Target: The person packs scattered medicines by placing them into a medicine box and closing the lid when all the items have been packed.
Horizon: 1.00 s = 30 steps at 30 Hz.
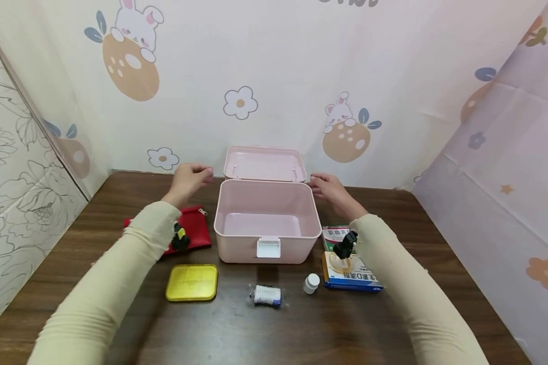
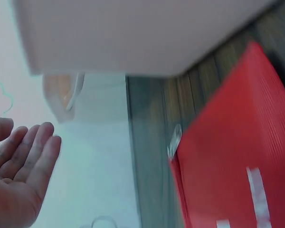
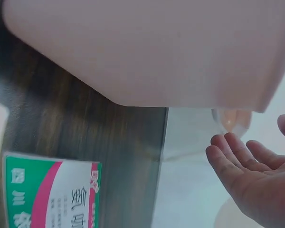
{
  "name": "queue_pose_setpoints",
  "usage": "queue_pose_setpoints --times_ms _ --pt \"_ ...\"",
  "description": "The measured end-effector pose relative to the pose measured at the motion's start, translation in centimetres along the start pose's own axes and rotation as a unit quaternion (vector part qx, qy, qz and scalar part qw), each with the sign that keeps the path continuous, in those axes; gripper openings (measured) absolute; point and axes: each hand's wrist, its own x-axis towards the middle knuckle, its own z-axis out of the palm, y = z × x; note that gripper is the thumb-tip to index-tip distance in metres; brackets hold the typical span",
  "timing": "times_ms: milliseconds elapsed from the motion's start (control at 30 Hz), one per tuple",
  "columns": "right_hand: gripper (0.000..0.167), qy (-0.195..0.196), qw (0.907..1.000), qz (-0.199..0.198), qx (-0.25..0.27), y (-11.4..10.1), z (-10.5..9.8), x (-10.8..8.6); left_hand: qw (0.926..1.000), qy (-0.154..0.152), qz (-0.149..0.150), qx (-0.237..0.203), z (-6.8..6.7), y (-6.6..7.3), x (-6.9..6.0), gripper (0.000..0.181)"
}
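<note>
A pink storage box (image 1: 242,248) stands on the table with its lid (image 1: 265,165) tipped back and its inside bare. My left hand (image 1: 189,180) hovers off the box's back left side, fingers loosely bent and holding nothing. On the other side my right hand (image 1: 333,192) is by the back right corner, near the lid hinge; in the right wrist view its fingers (image 3: 228,161) are apart from the box wall. A red zip pouch (image 1: 196,230) lies under my left forearm, which partly covers it.
In front of the box lie a yellow plastic case (image 1: 192,283), a wrapped bandage roll (image 1: 267,295) and a white pill bottle (image 1: 311,283). Two medicine boxes, a green-and-white one (image 1: 331,235) and a blue-and-yellow one (image 1: 351,274), lie at the right. A printed curtain (image 1: 283,61) hangs behind the table.
</note>
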Motion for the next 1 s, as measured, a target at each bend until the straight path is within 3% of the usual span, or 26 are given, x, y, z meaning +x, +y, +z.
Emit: queue_pose_setpoints --times_ms 167,400,600,767,867,1000 --pt "0.052 -0.020 0.9996 -0.015 -0.017 -0.2 -0.2 -1.7 0.9969 0.003 0.012 0.078 -4.0 -0.4 -2.5 0.040" --pt "0.054 -0.023 0.9987 -0.042 -0.016 0.3 0.1 -3.4 0.9914 0.046 0.001 0.123 -8.1 -3.0 -6.2 0.047" --pt "0.055 -0.017 0.9989 -0.043 0.004 1.1 0.9 -4.4 0.9878 0.073 -0.049 0.128 -9.5 -5.8 -8.6 0.051" --pt "0.056 -0.013 0.9990 -0.041 0.013 1.7 1.8 -5.0 0.9789 0.095 -0.109 0.144 -10.3 -8.0 -9.8 0.055" --pt "0.057 -0.006 0.9991 -0.040 0.014 2.0 2.3 -5.4 0.9746 0.090 -0.141 0.149 -10.6 -9.0 -10.5 0.062" --pt "0.057 0.004 0.9991 -0.037 0.017 2.3 2.8 -5.8 0.9697 0.059 -0.177 0.158 -10.9 -9.7 -10.9 0.074"
